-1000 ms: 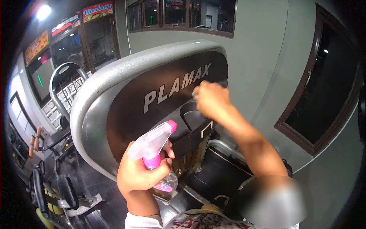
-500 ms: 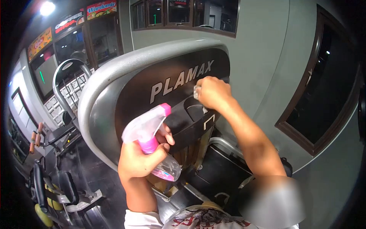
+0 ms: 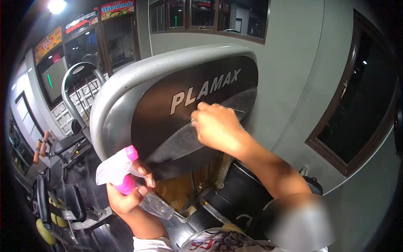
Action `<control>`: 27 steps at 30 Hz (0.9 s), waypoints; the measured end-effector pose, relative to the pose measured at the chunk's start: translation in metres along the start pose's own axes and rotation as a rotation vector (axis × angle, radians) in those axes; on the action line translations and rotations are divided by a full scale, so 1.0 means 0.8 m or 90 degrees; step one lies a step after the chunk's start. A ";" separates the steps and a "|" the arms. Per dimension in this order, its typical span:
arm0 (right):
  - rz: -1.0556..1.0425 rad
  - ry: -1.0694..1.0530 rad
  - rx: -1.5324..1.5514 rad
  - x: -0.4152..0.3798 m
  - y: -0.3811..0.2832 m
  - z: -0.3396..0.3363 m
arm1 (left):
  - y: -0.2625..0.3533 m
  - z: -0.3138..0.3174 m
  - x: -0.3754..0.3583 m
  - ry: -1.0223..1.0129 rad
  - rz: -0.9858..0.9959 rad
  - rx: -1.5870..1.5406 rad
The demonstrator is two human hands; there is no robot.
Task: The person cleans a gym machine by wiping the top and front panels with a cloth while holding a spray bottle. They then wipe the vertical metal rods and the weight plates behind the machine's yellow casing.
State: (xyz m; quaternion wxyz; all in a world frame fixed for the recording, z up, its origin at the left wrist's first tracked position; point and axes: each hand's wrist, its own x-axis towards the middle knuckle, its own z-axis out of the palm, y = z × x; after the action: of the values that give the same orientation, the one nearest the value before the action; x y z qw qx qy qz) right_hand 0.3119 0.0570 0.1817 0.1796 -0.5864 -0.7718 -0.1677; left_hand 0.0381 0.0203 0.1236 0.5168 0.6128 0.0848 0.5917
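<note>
My left hand [image 3: 128, 199] is closed around the neck of a clear spray bottle [image 3: 156, 205] with a white and pink trigger head, tilted in front of the machine. My right hand [image 3: 218, 128] is closed, its knuckles up, against the lower part of the black PLAMAX panel [image 3: 151, 117]. A sliver of something pale shows at its fingers, perhaps a crumpled cloth; most of it is hidden by the hand. Below the lettering, a grey, speckled curved section [image 3: 178, 140] of the panel is partly covered by my right hand.
A thick silver rim [image 3: 168, 63] frames the panel. At left stand other gym machines, one with a padded black seat [image 3: 74, 201]. A grey wall [image 3: 294, 75] and a dark-framed window [image 3: 357, 92] lie to the right. Black equipment [image 3: 243, 189] sits below the panel.
My right hand has moved left and down across the panel; my left hand has lowered leftward with the bottle. A black ledge with a round recess no longer shows; the curved grey section now does.
</note>
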 end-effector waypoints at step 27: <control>-0.165 -0.010 0.119 -0.020 -0.106 -0.026 | -0.021 -0.019 -0.007 0.029 0.020 -0.160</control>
State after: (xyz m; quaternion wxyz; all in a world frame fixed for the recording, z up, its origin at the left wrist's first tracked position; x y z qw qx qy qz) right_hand 0.2356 0.0121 0.1887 0.2042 -0.4637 -0.8549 -0.1119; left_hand 0.0329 0.0319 0.1046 0.5780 0.5309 0.0120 0.6196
